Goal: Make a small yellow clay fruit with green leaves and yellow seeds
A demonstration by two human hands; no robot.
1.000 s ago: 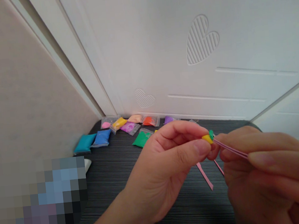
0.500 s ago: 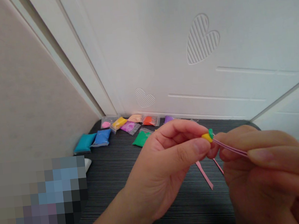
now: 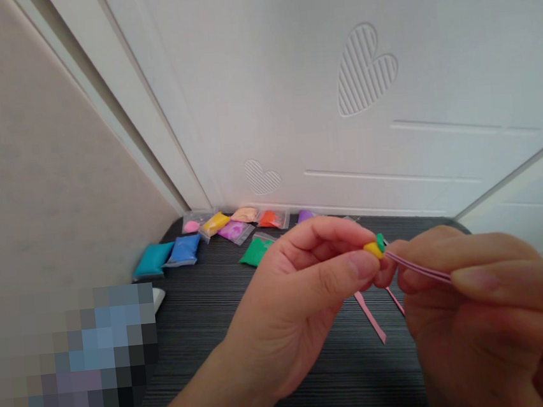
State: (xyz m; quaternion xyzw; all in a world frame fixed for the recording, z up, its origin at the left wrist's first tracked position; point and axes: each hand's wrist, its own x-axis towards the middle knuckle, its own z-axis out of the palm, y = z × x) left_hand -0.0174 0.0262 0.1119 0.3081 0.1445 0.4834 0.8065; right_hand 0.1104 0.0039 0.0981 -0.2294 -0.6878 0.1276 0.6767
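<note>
Between thumb and fingertips, my left hand (image 3: pixel 309 296) pinches a small yellow clay piece (image 3: pixel 373 250) with a bit of green clay (image 3: pixel 380 242) on its right end. My right hand (image 3: pixel 497 310) is closed on a thin pink clay tool (image 3: pixel 419 270), whose tip reaches the green end; whether it presses in, I cannot tell. Under the hands, a flat pink tool (image 3: pixel 371 318) and another thin pink tool (image 3: pixel 395 300) lie on the dark table, each partly hidden.
Bags of coloured clay lie along the back of the dark table (image 3: pixel 206 318), among them a teal bag (image 3: pixel 153 260), a blue bag (image 3: pixel 184 249) and a green bag (image 3: pixel 255 251). Behind stands a white panel (image 3: pixel 260 89) with heart reliefs. A blurred patch covers the lower left.
Both hands keep nearly the same pose. The whole view has shifted very slightly; the clay piece and the tool tip are still together.
</note>
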